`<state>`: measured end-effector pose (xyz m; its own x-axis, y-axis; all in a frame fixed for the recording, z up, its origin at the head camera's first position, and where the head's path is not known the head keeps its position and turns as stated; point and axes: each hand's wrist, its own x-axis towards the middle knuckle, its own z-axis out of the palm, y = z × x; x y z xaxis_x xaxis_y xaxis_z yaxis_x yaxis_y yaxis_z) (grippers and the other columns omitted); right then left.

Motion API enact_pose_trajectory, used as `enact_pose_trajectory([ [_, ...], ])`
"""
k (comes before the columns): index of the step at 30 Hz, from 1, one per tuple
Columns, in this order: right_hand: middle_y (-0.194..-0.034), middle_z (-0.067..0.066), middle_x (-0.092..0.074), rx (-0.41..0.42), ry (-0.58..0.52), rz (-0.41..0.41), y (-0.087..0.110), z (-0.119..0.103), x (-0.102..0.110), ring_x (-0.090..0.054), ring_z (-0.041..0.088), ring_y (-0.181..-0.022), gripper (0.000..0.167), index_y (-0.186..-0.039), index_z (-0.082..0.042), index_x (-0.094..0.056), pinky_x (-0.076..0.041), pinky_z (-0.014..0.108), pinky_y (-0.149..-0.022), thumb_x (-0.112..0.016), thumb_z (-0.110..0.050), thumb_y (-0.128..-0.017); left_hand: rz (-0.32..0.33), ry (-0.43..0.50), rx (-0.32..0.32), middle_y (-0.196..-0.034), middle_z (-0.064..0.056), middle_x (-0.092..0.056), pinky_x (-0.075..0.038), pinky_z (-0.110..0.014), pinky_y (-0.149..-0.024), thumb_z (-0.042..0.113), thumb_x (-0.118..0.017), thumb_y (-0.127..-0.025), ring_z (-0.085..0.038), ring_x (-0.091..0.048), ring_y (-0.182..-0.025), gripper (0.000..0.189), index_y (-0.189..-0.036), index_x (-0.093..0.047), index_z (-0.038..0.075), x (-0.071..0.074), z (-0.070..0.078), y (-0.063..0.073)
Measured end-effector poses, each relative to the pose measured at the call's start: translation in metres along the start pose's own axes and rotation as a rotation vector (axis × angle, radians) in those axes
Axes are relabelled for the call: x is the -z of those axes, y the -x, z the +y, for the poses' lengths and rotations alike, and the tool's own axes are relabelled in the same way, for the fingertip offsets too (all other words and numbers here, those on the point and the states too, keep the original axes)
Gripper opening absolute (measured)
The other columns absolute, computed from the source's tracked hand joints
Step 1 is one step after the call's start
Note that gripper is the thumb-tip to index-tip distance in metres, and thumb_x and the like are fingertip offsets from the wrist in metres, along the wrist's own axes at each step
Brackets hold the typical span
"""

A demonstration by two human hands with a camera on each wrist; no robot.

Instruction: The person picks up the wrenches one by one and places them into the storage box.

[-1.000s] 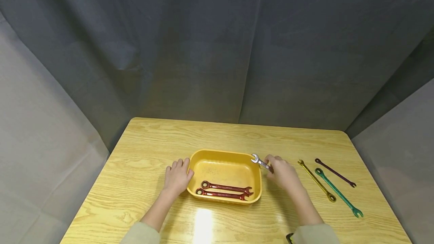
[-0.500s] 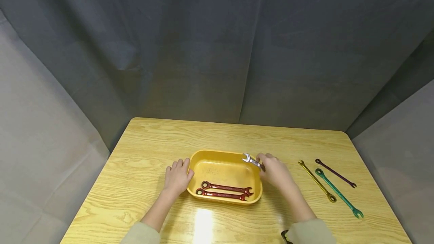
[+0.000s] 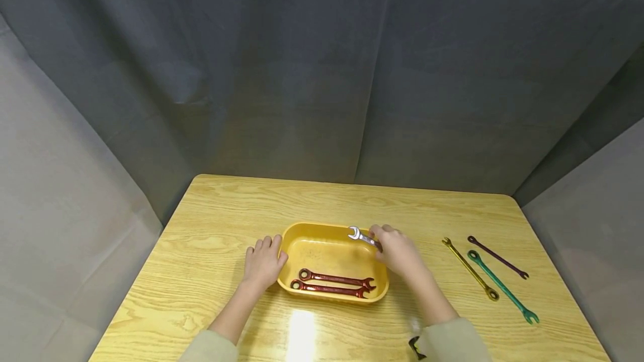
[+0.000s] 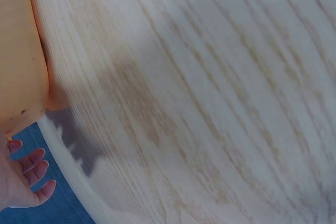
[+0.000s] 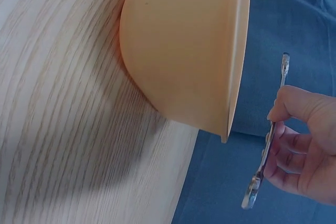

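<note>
My right hand pinches a silver combination wrench over the right end of a yellow plastic tub. The wrench's open end points left over the tub; fingers cover its other end in the head view. In the right wrist view, thumb and fingertips hold the wrench by its shank, above the tub's rim. Two red ratcheting wrenches, an upper one and a lower one, lie along the tub's near side. My left hand rests at the tub's left rim, its fingers relaxed.
To the right on the wooden table lie a gold wrench, a green wrench and a purple wrench. A small black and yellow object shows partly beside the right sleeve. Dark curtains stand behind the table.
My right hand has moved left with the silver wrench, from the tub's right edge to over its interior. The left hand and the red wrenches have stayed put.
</note>
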<state>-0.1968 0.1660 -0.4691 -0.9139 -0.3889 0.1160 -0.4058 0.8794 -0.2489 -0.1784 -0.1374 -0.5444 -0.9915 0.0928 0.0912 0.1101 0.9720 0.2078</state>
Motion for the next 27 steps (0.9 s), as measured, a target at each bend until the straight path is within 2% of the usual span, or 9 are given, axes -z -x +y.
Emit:
enact_pose_trajectory([
  [7, -0.08, 0.003, -0.057, 0.027, 0.0, 0.001, -0.004, -0.007, -0.003, -0.053, 0.016, -0.066, 0.032, -0.096, -0.01, -0.06, -0.045, 0.029, -0.055, -0.076, -0.007, -0.069, -0.002, 0.003, 0.002, -0.097, -0.009, -0.05, -0.037, -0.041, -0.071, 0.03, -0.044, -0.091, -0.025, -0.046, -0.084, 0.032, -0.116, -0.046, 0.011, 0.0, 0.0, 0.0],
  [14, -0.081, 0.003, -0.058, 0.054, 0.006, 0.017, -0.009, -0.014, -0.006, -0.054, 0.016, -0.066, 0.031, -0.094, -0.011, -0.061, -0.045, 0.029, -0.054, -0.073, -0.004, -0.067, 0.003, -0.003, -0.002, -0.098, -0.009, -0.051, -0.037, -0.041, -0.07, 0.03, -0.045, -0.091, -0.025, -0.046, -0.083, 0.032, -0.117, -0.046, 0.011, 0.001, 0.0, 0.001],
  [27, -0.079, 0.002, -0.056, 0.09, 0.009, -0.011, -0.016, -0.03, -0.014, -0.052, 0.016, -0.067, 0.029, -0.094, -0.012, -0.06, -0.043, 0.028, -0.053, -0.072, -0.005, -0.069, 0.007, 0.0, 0.0, -0.098, -0.009, -0.051, -0.037, -0.041, -0.07, 0.03, -0.045, -0.09, -0.025, -0.047, -0.084, 0.034, -0.118, -0.046, 0.011, 0.0, -0.001, 0.0],
])
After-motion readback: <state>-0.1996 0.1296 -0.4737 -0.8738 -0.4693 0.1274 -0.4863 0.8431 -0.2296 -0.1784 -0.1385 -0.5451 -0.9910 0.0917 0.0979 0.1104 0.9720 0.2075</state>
